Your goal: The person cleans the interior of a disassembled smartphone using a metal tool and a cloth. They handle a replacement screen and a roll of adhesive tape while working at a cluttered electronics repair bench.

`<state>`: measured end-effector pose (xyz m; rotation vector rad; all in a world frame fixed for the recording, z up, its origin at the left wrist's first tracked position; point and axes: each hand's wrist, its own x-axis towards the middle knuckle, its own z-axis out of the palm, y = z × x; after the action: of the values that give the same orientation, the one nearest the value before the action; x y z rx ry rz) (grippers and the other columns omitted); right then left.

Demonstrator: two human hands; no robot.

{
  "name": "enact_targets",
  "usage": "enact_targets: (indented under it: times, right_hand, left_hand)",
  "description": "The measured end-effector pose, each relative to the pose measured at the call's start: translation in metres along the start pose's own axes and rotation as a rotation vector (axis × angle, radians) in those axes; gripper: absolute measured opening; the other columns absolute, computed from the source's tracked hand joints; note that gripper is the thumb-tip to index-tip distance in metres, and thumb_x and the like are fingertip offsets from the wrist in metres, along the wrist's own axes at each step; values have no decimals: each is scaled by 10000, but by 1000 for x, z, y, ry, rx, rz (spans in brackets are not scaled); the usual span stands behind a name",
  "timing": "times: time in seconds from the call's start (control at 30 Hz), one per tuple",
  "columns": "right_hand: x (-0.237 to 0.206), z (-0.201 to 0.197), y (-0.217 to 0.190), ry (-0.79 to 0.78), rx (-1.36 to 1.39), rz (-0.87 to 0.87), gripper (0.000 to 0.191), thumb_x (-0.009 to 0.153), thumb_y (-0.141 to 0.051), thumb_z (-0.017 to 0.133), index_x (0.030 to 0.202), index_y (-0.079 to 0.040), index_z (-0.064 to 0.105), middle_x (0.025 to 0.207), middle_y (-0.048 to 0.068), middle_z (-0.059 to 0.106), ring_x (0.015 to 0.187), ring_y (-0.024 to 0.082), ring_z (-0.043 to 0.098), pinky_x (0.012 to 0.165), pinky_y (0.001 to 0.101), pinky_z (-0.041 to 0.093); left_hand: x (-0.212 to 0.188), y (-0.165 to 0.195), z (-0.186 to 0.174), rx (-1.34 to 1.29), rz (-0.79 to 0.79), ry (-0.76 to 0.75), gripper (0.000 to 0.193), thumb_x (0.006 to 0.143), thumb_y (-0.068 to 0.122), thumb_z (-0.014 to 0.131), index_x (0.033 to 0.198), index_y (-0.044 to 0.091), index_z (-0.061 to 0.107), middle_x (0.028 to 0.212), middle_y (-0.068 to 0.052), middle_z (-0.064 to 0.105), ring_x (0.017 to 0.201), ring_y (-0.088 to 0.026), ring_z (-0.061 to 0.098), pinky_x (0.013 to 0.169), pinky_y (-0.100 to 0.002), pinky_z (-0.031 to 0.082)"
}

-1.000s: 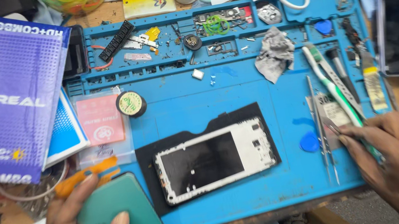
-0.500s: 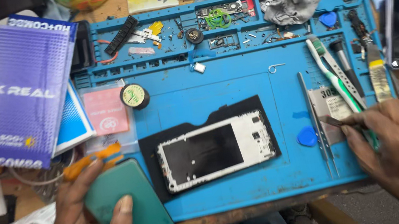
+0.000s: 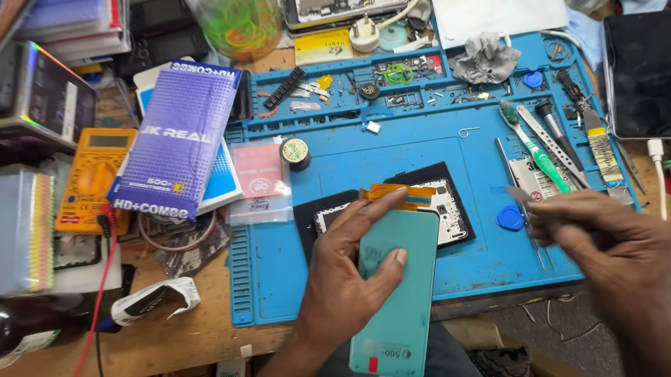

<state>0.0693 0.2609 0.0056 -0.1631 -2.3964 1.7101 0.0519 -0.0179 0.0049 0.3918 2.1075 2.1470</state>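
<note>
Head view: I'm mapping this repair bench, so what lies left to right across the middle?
Yellow multimeter → purple printed box → pink sachet → round black tape roll → green-handled brush → black smartphone

Purple packet (image 3: 179, 152) far left; dark phone screen (image 3: 648, 76) right

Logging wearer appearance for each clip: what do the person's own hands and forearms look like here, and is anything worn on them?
Both the left hand and the right hand are bare: no gloves, rings, watch or wrist strap show. The left forearm is uncovered as far as the frame's bottom edge, with no sleeve in view. The right hand is motion-blurred, so fine detail cannot be told; its wrist also shows no sleeve or band.
</note>
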Motion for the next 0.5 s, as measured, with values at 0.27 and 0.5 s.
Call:
enact_targets:
  times: [0.27,0.5]
  right_hand:
    - [-3,45,-9,26,153,-219,157,906,50,752,1062,40,742,1033,166,715,874,178,669,728,286,571]
    - [5,66,-5,65,250,-82,160,917,8,728,1072,47,721,904,167,769,819,206,776,730,311,663]
  left_hand:
    - [-6,-5,0,60,98,0,547,852,-26,665,1390,75,661,1209,-116,698,1079,-156,687,1008,-301,551]
    - [-10,-10,-1,92,164,2,519,857,4,675,1372,74,664,1182,-142,762,1136,-201,693,1181,-400,448]
